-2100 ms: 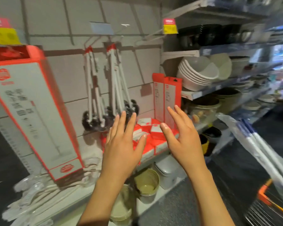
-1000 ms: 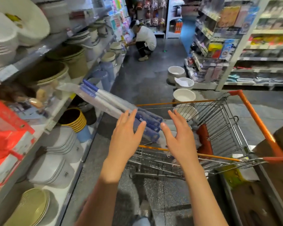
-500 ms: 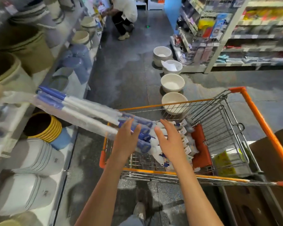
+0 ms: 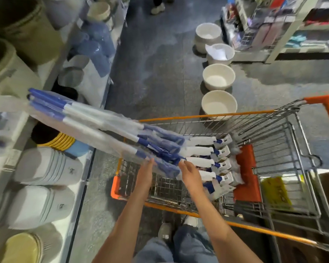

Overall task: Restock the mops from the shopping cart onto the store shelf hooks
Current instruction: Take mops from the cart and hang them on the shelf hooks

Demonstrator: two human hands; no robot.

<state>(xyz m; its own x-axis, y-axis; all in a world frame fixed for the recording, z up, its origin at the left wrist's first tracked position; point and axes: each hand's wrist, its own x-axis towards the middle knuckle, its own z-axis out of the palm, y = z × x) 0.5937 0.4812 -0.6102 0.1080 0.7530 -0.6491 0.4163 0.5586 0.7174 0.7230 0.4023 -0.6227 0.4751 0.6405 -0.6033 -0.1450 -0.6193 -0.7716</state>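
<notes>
At nine o'clock: shelf (image 4: 87,179) stocked with buckets and bins. Across centre, from ten toward four: bagged mops (image 4: 103,128), handles jutting out over the shelf edge, heads resting in the cart (image 4: 270,160). At six: left hand (image 4: 145,172), fingers straight, tips at the nearest mop; no grasp. Just right: right hand (image 4: 191,172), fingers relaxed and spread, over the same bundle; no grasp. Step judged: pick-up from cart, grip not yet made. Next move calls for closing on one bag only, then lifting clear of the rim. No hooks in view.
</notes>
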